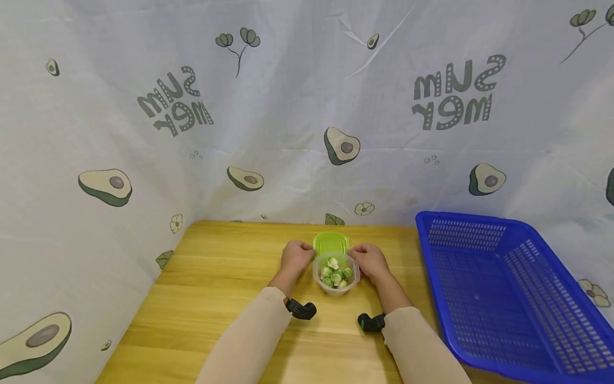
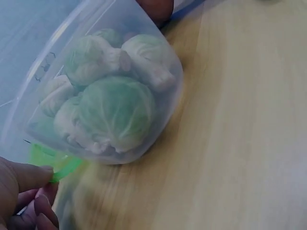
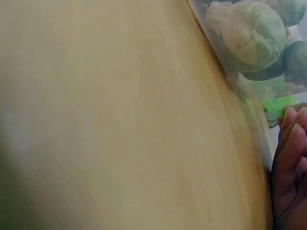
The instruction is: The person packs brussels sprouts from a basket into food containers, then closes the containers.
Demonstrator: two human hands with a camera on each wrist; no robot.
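A clear plastic container (image 1: 317, 278) holding several Brussels sprouts (image 1: 336, 274) stands on the wooden table. Just behind it is a green lid (image 1: 331, 241), tilted up at the container's far side. My left hand (image 1: 297, 257) pinches the lid's left edge between thumb and fingers; the left wrist view shows the thumb on the green rim (image 2: 67, 167). At the lid's right edge is my right hand (image 1: 369, 260), its fingers (image 3: 290, 143) curled at the green rim in the right wrist view. Part of the right hand falls outside that view.
A large blue plastic basket (image 1: 434, 282) stands to the right, beside my right forearm. The wooden table (image 1: 192, 298) extends left and toward me. Behind it hangs a white cloth (image 1: 288, 106) with avocado prints.
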